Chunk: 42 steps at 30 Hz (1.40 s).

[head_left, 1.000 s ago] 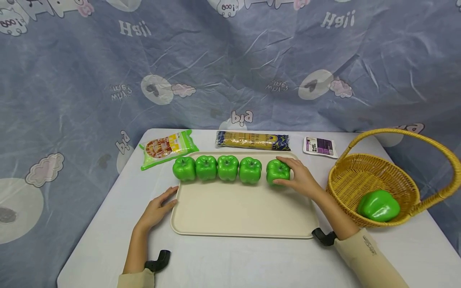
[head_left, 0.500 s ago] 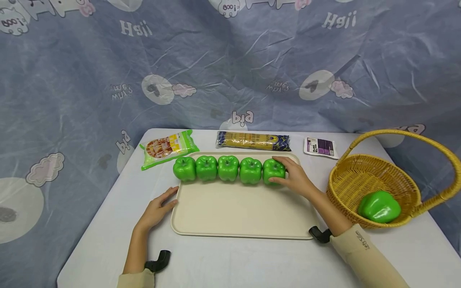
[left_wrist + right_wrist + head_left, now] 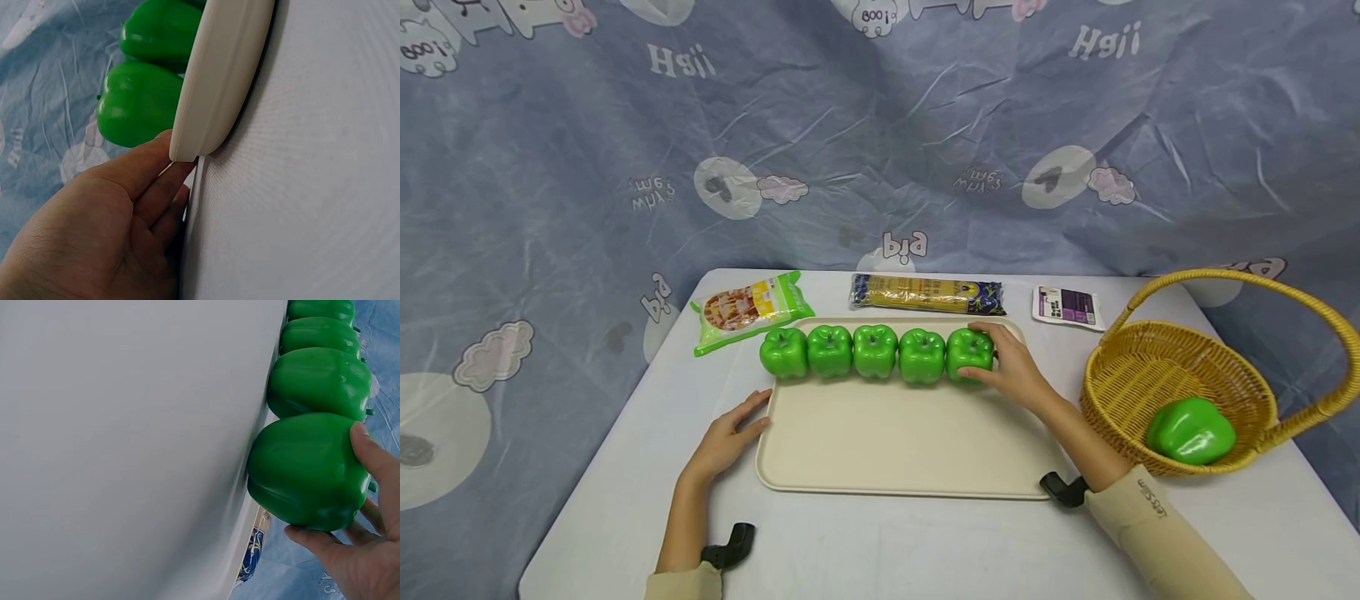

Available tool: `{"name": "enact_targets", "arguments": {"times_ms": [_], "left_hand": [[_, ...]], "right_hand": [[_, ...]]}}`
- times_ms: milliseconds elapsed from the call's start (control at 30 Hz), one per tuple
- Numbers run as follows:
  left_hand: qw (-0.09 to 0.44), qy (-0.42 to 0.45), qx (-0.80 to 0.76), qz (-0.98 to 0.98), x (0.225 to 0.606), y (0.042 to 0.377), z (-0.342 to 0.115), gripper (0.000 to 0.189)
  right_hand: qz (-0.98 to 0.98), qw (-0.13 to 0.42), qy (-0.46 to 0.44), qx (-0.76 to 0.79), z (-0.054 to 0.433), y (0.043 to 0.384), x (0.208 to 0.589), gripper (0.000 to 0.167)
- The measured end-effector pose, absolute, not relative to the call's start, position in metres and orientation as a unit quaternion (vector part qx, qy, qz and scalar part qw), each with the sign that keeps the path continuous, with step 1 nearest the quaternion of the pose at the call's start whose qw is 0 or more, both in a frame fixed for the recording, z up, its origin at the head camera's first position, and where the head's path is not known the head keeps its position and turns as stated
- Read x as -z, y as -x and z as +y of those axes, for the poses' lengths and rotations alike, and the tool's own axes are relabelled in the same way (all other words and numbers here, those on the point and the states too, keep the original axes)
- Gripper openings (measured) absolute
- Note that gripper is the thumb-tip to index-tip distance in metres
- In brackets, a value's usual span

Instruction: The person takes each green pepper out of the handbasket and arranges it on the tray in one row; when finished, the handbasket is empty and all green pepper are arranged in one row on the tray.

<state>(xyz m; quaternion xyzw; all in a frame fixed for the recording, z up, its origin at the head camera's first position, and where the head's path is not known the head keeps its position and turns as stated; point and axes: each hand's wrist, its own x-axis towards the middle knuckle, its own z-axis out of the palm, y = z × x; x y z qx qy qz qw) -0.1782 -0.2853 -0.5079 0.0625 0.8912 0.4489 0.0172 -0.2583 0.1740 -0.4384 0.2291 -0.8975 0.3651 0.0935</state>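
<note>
A cream tray lies on the table with several green bell peppers standing stem-up in a row along its far side. My right hand holds the rightmost bell pepper between thumb and fingers, close beside its neighbour. In the right wrist view the fingers go around the held pepper, which sits on the tray. At the tray's left edge, my left hand rests with its fingertips on the rim. The left wrist view has those fingers at the tray's corner, just below the leftmost pepper.
To the right stands a wicker basket with a tall handle, one green bell pepper lying inside. Behind the tray are a green snack-like bag, a long yellow-and-blue packet and a small purple-and-white packet.
My right hand has slid the held bell pepper leftward, up against the others in the row, and still grips it. The left hand has stayed in place at the tray's edge.
</note>
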Motion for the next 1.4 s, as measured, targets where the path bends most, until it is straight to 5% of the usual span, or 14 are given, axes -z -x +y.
{"name": "enact_targets", "arguments": {"times_ms": [1400], "left_hand": [[0.017, -0.058, -0.453, 0.89, 0.5084, 0.1786, -0.2858, 0.05]], "right_hand": [[-0.888, 0.069, -0.245, -0.383, 0.1781, 0.2581, 0.4403, 0.086]]}}
